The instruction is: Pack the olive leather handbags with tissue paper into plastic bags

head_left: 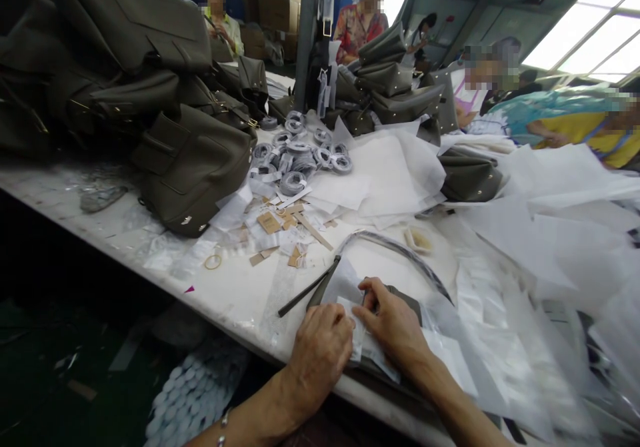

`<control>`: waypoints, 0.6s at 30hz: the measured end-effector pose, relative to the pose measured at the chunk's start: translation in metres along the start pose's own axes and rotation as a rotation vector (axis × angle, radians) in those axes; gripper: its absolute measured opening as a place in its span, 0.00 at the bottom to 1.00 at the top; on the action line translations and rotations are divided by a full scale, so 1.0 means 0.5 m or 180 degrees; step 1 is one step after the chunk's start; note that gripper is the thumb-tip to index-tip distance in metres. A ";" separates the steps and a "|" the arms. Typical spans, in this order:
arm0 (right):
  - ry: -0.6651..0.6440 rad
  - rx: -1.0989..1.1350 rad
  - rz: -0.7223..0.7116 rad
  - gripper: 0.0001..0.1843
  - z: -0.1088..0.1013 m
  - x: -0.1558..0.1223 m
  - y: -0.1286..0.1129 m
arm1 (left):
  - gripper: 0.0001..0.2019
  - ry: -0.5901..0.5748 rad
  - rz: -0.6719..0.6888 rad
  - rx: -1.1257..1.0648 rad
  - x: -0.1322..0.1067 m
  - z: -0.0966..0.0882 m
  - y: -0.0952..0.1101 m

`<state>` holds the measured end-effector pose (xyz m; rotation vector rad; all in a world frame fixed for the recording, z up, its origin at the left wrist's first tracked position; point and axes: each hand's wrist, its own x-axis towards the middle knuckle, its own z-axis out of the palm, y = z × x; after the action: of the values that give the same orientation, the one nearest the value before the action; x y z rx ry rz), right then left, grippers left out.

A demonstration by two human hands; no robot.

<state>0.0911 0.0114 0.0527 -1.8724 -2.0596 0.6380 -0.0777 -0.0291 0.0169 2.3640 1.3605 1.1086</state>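
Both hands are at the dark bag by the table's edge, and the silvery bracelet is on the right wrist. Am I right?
Almost! The silvery bracelet is on the left wrist, not the right one; the head view shows it. The left hand and right hand are both at the dark bag by the edge of the table.

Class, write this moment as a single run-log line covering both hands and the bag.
left hand: curled at white wrapping | right hand: bent over dark bag | bag: on table | handle: arched beyond hands
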 end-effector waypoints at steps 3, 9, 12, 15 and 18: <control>0.0227 -0.0121 0.0064 0.09 0.007 0.008 0.003 | 0.08 -0.0143 0.0156 0.0036 -0.001 -0.006 -0.002; 0.0122 -0.0206 0.0506 0.09 0.006 0.029 -0.004 | 0.04 -0.0324 0.0337 0.0158 0.000 -0.008 -0.006; 0.0057 -0.0249 0.0684 0.07 0.005 0.035 -0.014 | 0.04 -0.0410 0.0403 0.0191 0.005 -0.011 -0.005; 0.0085 -0.0031 0.0790 0.06 0.004 0.041 -0.014 | 0.03 -0.0531 0.0499 0.0323 0.011 -0.017 -0.003; 0.0067 0.0269 0.0760 0.07 -0.001 0.049 -0.001 | 0.02 -0.0667 0.0548 0.0428 0.016 -0.023 -0.005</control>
<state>0.0879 0.0359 0.0516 -2.0833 -1.7816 0.7460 -0.0848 -0.0235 0.0279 2.6491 1.2136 0.8015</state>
